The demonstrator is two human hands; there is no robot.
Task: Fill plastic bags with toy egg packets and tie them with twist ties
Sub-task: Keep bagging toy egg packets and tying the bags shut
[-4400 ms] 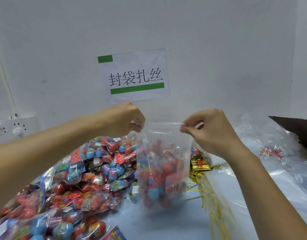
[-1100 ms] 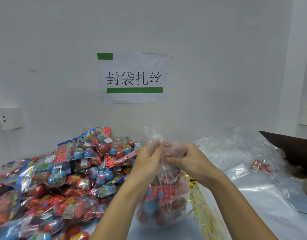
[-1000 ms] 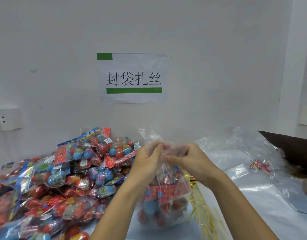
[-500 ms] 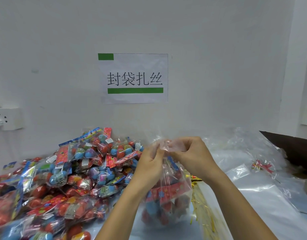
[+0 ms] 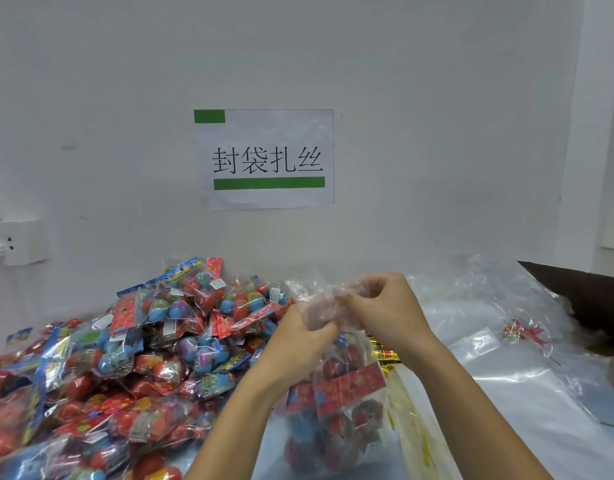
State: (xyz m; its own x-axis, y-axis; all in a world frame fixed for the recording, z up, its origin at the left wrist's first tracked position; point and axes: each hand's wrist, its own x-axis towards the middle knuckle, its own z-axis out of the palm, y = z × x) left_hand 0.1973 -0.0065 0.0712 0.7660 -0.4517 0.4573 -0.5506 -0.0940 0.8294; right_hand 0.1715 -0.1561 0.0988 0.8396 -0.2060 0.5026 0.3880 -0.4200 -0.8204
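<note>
Head view: white wall (image 5: 437,98), littered table (image 5: 506,393)

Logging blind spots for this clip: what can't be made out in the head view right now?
- Gathered neck of the plastic bag: covered by the left hand and right hand; any twist tie there is unseen.
- Loose twist ties: mostly behind the bag and right forearm.
- Toy egg packets: pile cut off at left and bottom edges.
- Packet labels: too small.
</note>
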